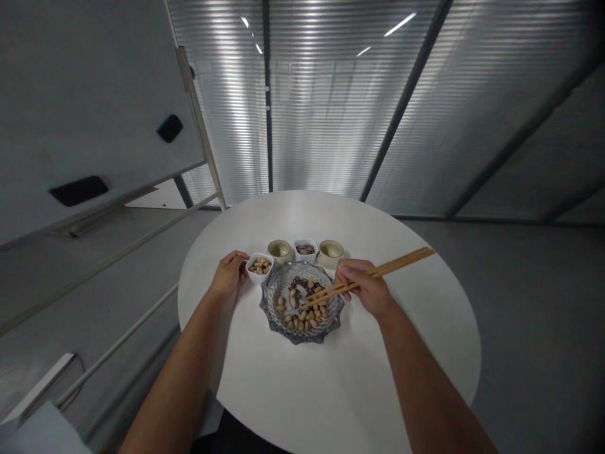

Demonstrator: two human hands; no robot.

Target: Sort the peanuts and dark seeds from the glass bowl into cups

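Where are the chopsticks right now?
In the head view, right of centre: the right hand holds the chopsticks, their tips over the nuts in the glass bowl.

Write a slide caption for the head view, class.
Right hand holding chopsticks over nuts in a glass bowl, left hand at a white cup.

The bowl (305,337) stood on the counter (302,391) and contained nuts (307,325). Chopsticks (406,260) extended rightward from the bowl through the right hand (371,293). Four cups (280,260) curved around the bowl's rear, the leftmost beside the left hand (230,276).
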